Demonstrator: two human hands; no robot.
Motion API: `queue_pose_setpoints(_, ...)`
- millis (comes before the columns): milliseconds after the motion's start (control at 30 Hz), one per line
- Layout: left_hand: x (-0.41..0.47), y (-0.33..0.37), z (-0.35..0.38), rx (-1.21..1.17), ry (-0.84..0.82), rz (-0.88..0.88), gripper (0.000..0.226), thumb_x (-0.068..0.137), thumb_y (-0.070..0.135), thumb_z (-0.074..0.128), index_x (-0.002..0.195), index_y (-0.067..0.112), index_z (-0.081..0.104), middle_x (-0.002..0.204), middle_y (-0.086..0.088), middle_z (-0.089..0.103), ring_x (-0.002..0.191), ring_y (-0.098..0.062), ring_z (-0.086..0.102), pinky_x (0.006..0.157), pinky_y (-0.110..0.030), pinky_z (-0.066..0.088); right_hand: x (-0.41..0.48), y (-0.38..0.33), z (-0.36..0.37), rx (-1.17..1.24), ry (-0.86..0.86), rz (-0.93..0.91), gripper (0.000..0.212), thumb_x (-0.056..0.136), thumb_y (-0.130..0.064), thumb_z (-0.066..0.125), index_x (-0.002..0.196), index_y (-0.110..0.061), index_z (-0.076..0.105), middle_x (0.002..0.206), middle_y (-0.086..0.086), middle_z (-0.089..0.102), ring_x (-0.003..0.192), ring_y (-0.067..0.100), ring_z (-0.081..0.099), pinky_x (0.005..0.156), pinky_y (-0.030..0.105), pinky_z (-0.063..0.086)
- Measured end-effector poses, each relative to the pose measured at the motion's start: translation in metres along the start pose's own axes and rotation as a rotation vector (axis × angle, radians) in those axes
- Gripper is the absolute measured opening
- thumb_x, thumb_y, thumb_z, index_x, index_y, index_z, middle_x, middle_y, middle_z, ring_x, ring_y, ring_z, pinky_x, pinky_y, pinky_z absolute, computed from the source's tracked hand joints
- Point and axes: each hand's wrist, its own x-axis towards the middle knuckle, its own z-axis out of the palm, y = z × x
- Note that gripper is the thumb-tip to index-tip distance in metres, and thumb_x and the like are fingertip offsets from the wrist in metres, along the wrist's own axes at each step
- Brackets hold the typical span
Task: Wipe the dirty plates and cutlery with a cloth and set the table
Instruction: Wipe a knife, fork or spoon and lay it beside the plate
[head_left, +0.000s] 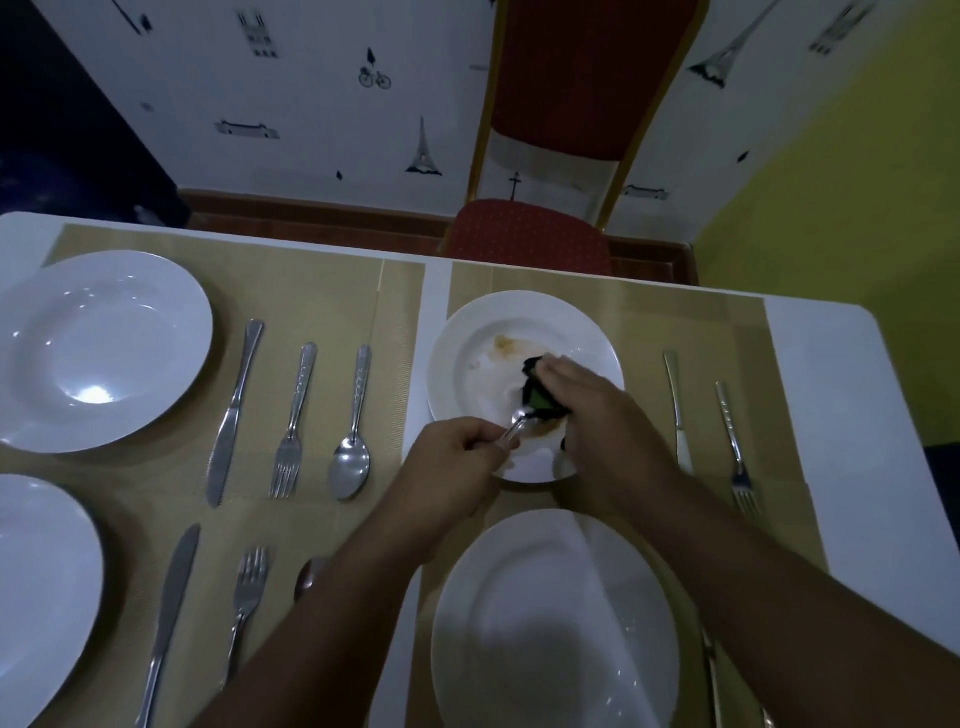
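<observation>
- White rectangular table (841, 415): carries four place settings on beige woven placemats (675, 312).
- Red upholstered chair with a gilt frame (524, 234): stands at the far edge of the table, behind the soiled plate.
- Soiled white round plate (478, 332): lies on the far right placemat and bears brown smears on its well and near rim.
- Three clean white plates: far left (104, 348), near left (41, 597) and near right (519, 623), each on a placemat.
- Right hand (597, 415): over the soiled plate, its grip closed round a dark green cloth (537, 397).
- Left hand (452, 462): at the plate's near rim, its grip narrow, pinching the handle of a steel spoon (519, 418).
- The spoon's bowl meets the cloth above the plate.
- Laid steel cutlery: a knife (675, 410) and fork (735, 447) right of the soiled plate.
- Left setting: knife (234, 415), fork (291, 431) and spoon (353, 441) lie side by side beside the far left plate.
</observation>
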Motion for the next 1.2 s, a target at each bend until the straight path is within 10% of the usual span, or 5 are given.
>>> queue_pose_setpoints(300,0.002,0.013,0.002,-0.209,-0.041,-0.143,0.021,0.098,0.007,0.053,0.085,0.007,0.070,0.065,-0.004,0.055,0.044,-0.011,0.037,0.041,-0.019,0.026,-0.016,-0.020,-0.001,-0.002,0.082,-0.202,0.069,0.075,0.016,0.041,0.138,-0.009,0.044,0.146,0.005,0.041,0.138,0.017,0.032,0.115,0.030,0.024)
queue_pose_setpoints(567,-0.005,0.001,0.001,0.035,0.090,-0.108,0.010,0.091,0.018,0.070,0.084,0.014,0.076,0.065,0.000,0.063,0.049,-0.010,0.049,0.048,-0.022,0.037,-0.015,-0.004,-0.026,0.092,0.228,0.007,0.060,0.083,0.015,0.041,0.137,-0.010,0.047,0.144,0.003,0.044,0.135,0.012,0.036,0.114,0.026,0.026)
queue_pose_setpoints(767,-0.002,0.016,0.016,0.168,0.085,-0.065,0.017,0.095,0.019,0.064,0.082,0.017,0.074,0.064,0.001,0.061,0.056,-0.012,0.051,0.048,-0.019,0.038,-0.027,-0.007,0.000,-0.102,-0.001,-0.252,0.058,0.072,0.005,0.045,0.129,-0.001,0.053,0.137,0.014,0.051,0.133,0.029,0.040,0.110,0.042,0.029)
queue_pose_setpoints(1033,-0.012,0.017,0.049,0.006,0.060,-0.166,0.008,0.087,0.026,0.072,0.084,0.020,0.077,0.082,-0.002,0.071,0.073,-0.016,0.064,0.064,-0.022,0.048,-0.034,0.031,-0.041,0.093,0.202,0.112,0.056,0.085,0.012,0.043,0.135,-0.013,0.050,0.141,-0.003,0.045,0.128,0.005,0.036,0.106,0.011,0.022)
queue_pose_setpoints(1200,-0.012,0.033,0.086,0.170,0.017,-0.046,0.013,0.093,0.027,0.067,0.089,0.017,0.075,0.070,0.002,0.070,0.066,-0.022,0.061,0.060,-0.025,0.047,-0.061,0.058,-0.061,0.162,0.275,0.245,0.057,0.086,0.014,0.043,0.136,-0.012,0.050,0.143,-0.002,0.045,0.132,0.009,0.038,0.109,0.018,0.024)
